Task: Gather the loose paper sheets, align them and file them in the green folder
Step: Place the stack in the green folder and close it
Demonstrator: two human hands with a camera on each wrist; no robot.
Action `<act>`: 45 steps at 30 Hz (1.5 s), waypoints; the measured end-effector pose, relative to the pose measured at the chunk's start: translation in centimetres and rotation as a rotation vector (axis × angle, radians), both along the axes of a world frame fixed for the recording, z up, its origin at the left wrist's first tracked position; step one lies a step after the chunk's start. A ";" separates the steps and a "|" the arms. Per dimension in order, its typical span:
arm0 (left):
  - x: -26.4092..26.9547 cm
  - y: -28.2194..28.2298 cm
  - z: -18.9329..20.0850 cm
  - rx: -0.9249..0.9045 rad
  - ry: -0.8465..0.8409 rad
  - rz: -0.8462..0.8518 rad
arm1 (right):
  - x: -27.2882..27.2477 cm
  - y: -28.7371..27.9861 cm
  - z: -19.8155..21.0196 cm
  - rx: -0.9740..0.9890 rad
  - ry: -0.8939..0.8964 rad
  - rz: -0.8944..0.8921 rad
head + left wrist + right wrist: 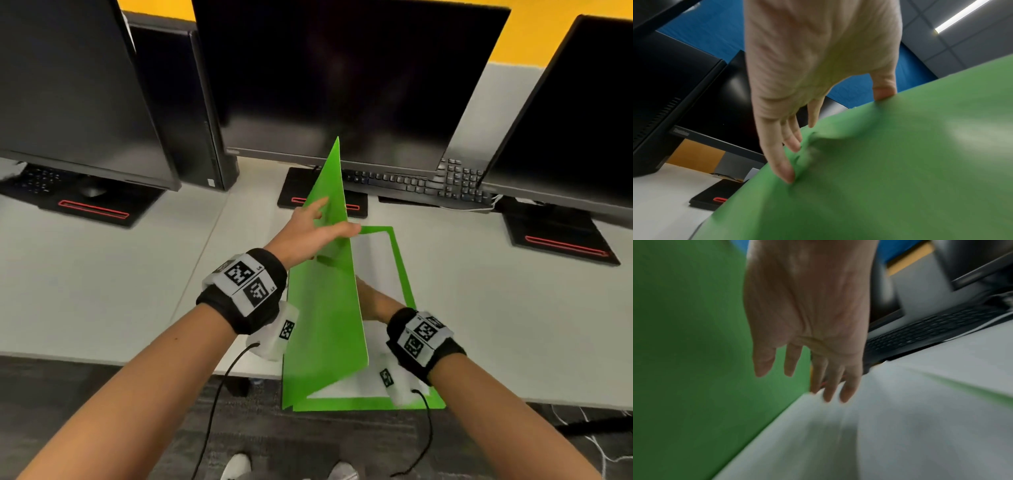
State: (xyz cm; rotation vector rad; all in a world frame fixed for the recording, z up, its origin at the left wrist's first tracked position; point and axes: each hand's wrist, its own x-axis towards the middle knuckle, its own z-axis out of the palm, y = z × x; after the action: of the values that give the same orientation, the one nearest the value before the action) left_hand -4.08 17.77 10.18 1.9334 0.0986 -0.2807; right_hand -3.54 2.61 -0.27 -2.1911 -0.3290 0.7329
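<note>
The green folder lies at the desk's front edge, its back cover (399, 260) flat and its front cover (325, 308) raised almost upright. White paper sheets (375, 263) lie on the back cover. My left hand (325, 226) is high on the raised cover. Its straight fingers (789, 172) press the outer face (900, 162) and its thumb rests at the free edge. My right hand (373, 301) is mostly hidden behind the cover in the head view. In the right wrist view, the right hand (807, 369) hovers with loose straight fingers just over the paper (900, 418), beside the cover (684, 353), holding nothing.
Three dark monitors stand along the back of the white desk (102, 291), with a black tower (191, 113) between the left two. A black keyboard (421, 181) lies under the middle monitor, just behind the folder. The folder's near edge overhangs the desk front.
</note>
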 end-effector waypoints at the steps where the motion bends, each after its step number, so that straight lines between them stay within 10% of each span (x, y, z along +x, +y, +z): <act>1: 0.1 -0.7 -0.2 0.020 -0.006 0.007 | 0.2 -1.4 0.9 0.076 -0.008 -0.024; 7: 0.6 -4.8 -1.2 0.140 0.004 -0.030 | 0.8 -8.2 6.4 0.478 0.147 -0.178; 22: -1.4 -3.7 -10.0 0.670 0.387 -0.072 | 1.2 -12.0 1.0 0.089 0.046 -0.185; 36: -1.5 -3.1 -13.1 0.644 0.451 0.145 | 0.5 -11.9 -3.9 0.308 0.103 -0.503; 45: -1.5 -3.7 -14.3 0.755 0.393 0.184 | 1.1 -11.0 -4.9 -0.008 -0.018 -0.392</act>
State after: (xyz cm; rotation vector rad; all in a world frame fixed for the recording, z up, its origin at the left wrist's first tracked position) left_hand -5.56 14.08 -4.14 2.5619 0.7252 -0.5530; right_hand -2.44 -8.43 -5.13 -2.1788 0.0964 0.4956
